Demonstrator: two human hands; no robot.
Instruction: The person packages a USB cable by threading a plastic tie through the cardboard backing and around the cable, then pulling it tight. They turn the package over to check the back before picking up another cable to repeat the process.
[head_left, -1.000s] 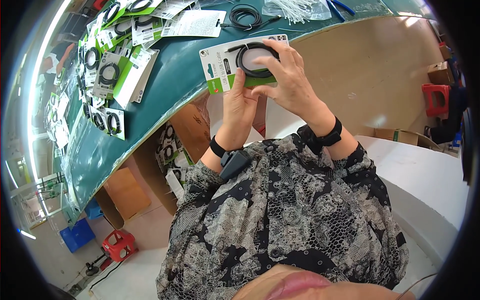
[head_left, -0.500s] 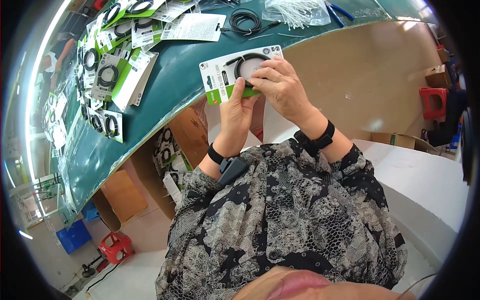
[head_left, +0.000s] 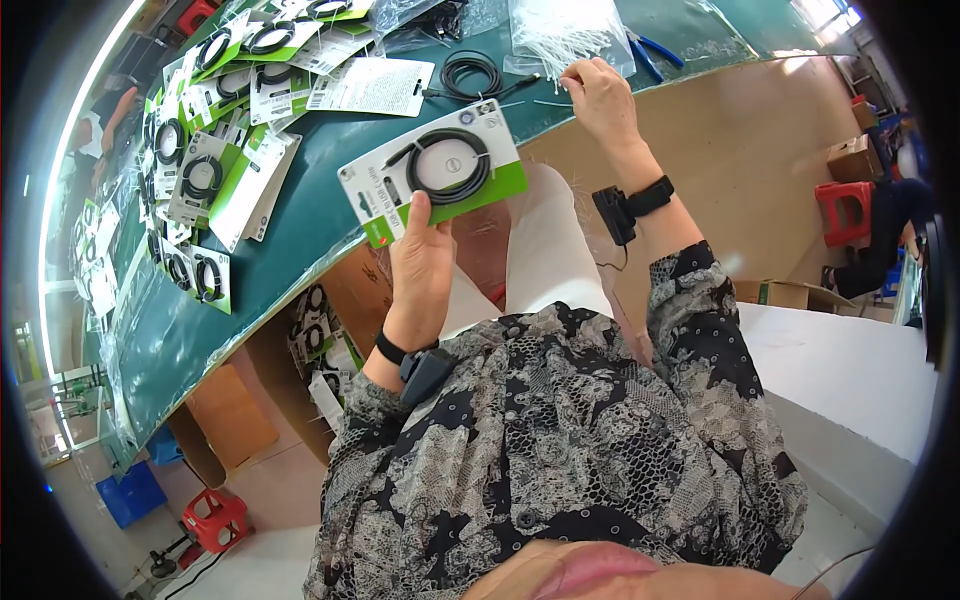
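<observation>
My left hand grips the lower left edge of a white and green cardboard card, thumb on its front. On the card sits a coiled black cable with a thin white tie around it at the right. My right hand is off the card, over the table's front edge, its fingertips pinched together beside a clear bag of white cable ties. What the fingertips hold, if anything, is too small to make out. A loose coil of black cable lies just beyond the card.
Many carded cables are heaped on the green table at the left. Blue-handled pliers lie past the tie bag. More carded cables sit in a box below the table edge. A red stool stands lower left.
My right hand has let go of the card and moved up and right to the tie bag. My left hand has brought the card left and slightly nearer.
</observation>
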